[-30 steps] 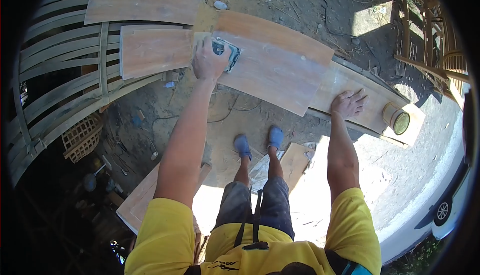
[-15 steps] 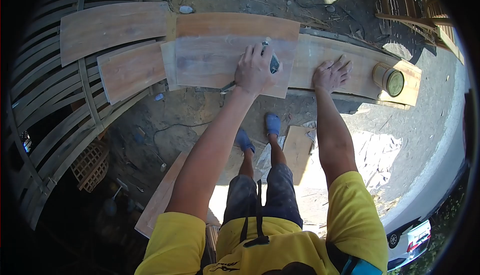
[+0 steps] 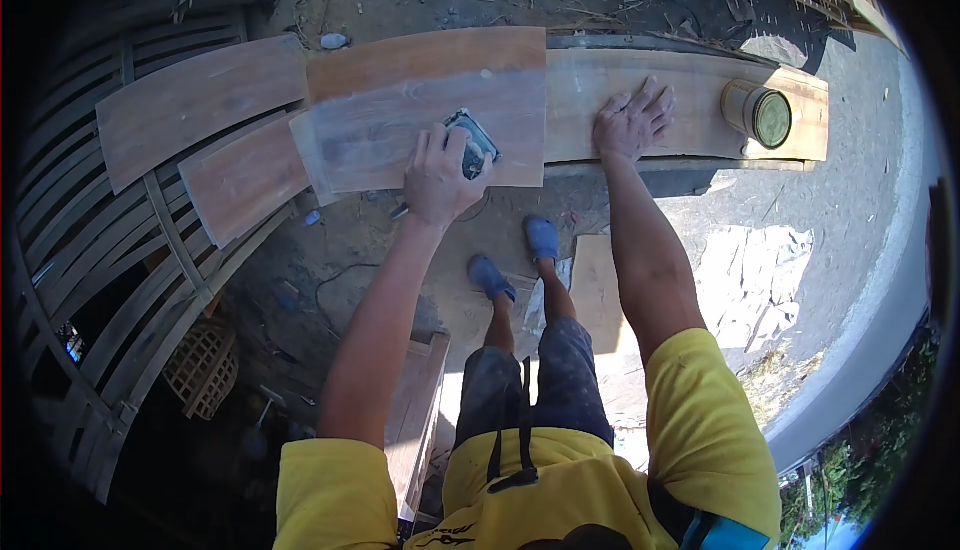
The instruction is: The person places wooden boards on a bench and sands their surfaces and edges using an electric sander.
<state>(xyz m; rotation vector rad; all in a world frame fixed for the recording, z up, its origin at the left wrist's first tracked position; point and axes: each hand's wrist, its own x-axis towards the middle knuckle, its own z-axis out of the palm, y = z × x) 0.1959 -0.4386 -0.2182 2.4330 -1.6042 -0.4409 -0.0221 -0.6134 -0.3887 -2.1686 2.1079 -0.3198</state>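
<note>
My left hand (image 3: 438, 178) is closed around a dark, squarish hand tool (image 3: 484, 153) with a pale edge; its exact kind is unclear. The tool rests over the near right part of a wide brown wooden board (image 3: 390, 100), whose surface has whitish, dusty streaks. To the right, my right hand (image 3: 632, 130) lies flat with fingers spread on a pale plank (image 3: 575, 85). It grips nothing. Further right on that plank, a round tin can (image 3: 758, 114) lies tilted or stands at an angle, its greenish end facing me.
Two more boards (image 3: 205, 95) (image 3: 250, 175) lie at the left on a slatted bamboo structure (image 3: 75, 240). Below it is a woven basket (image 3: 203, 368). A crumpled white sheet (image 3: 755, 285) lies on the ground at right. Another board (image 3: 412, 430) is near my left leg.
My left hand and the tool have moved left across the board and closer to my body. My right hand stays flat on the plank. The whole view has shifted slightly.
</note>
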